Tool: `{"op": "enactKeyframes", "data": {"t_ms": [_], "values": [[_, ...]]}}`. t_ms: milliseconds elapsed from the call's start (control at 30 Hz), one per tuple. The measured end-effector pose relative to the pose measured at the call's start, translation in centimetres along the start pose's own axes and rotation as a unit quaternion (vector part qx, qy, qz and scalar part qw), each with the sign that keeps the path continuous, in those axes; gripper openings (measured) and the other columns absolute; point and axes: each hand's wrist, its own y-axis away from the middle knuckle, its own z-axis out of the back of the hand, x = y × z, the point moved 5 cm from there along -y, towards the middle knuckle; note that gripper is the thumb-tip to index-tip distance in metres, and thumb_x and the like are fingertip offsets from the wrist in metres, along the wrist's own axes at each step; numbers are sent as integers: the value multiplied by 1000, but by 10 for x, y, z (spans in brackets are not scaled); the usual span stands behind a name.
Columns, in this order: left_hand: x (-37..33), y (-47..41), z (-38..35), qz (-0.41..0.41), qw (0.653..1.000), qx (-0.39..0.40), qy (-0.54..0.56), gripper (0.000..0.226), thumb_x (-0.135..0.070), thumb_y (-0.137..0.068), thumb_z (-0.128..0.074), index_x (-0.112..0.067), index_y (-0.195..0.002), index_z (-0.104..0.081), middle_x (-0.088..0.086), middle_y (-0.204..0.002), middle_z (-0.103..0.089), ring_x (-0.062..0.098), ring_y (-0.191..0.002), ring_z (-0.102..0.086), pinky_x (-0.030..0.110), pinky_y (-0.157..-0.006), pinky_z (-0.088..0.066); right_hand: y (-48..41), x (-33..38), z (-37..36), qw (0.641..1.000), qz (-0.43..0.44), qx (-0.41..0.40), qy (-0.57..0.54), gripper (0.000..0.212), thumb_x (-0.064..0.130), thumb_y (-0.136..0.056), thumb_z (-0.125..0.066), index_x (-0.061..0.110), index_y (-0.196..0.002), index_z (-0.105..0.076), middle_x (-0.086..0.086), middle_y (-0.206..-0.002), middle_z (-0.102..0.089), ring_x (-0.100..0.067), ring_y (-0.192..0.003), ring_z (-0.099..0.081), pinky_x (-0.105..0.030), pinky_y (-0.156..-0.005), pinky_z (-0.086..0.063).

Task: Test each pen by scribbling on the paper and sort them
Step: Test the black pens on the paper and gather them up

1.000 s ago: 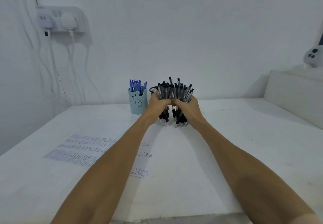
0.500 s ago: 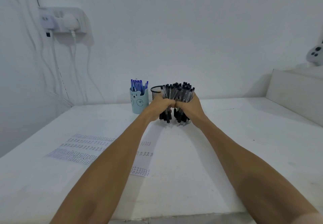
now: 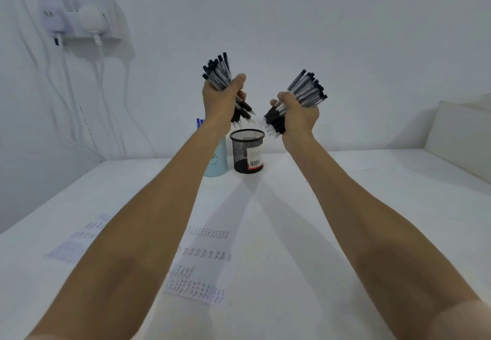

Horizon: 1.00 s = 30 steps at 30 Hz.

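Left grip [image 3: 220,100] clenches one pen bundle [image 3: 216,74], right grip [image 3: 299,115] a second bundle [image 3: 308,90]. A mesh cup [image 3: 247,148] stands at six o'clock below them.

Left bundle of clear-barrelled black pens [image 3: 216,72] in left hand [image 3: 220,98], right bundle [image 3: 307,88] in right hand [image 3: 299,116], both raised, apart; white printed paper sheet [image 3: 202,260] flat on tabletop [image 3: 345,220].

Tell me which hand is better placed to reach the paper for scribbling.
Left hand, probably: the paper lies under its forearm, while the right hand is off to the side. Each grips a bundle of black pens, so neither is free.
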Motion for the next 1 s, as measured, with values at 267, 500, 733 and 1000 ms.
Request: {"op": "enactKeyframes", "data": {"t_ms": [267,500,733,1000], "values": [[47,-32,4,13,994,-44,-98,46,-1,-81,-79,-14,-111,-48,2,-95,-65,15,-79,-64,25,-71,-54,-25,-55,-18,995,-82,-41,-52,52,3,-68,-79,-6,-116,-62,-11,-79,-73,-32,-72,-76,-57,-74,-62],[49,-41,-3,-27,970,-32,-241,50,-2,-80,-78,-11,-111,-39,7,-102,-55,24,-89,-57,37,-78,-55,-27,-60,-23,995,-86,-52,29,47,11,-68,-79,2,-111,-62,-7,-78,-74,-27,-72,-76,-50,-72,-64],[50,-35,-18,-41,969,-53,-240,36,-10,-92,-69,-1,-119,-46,3,-95,-57,21,-84,-58,36,-79,-53,-24,-48,-27,969,57,32,239,27,16,-77,-74,14,-101,-61,11,-74,-66,9,-56,-62,-12,-58,-50],[56,-32,-24,33,986,-98,-132,29,-9,-91,-68,-10,-111,-48,1,-92,-59,19,-76,-60,33,-70,-53,-22,-36,-20,951,103,-16,289,34,33,-66,-71,23,-93,-55,4,-80,-71,-19,-76,-72,-39,-72,-61]]}}
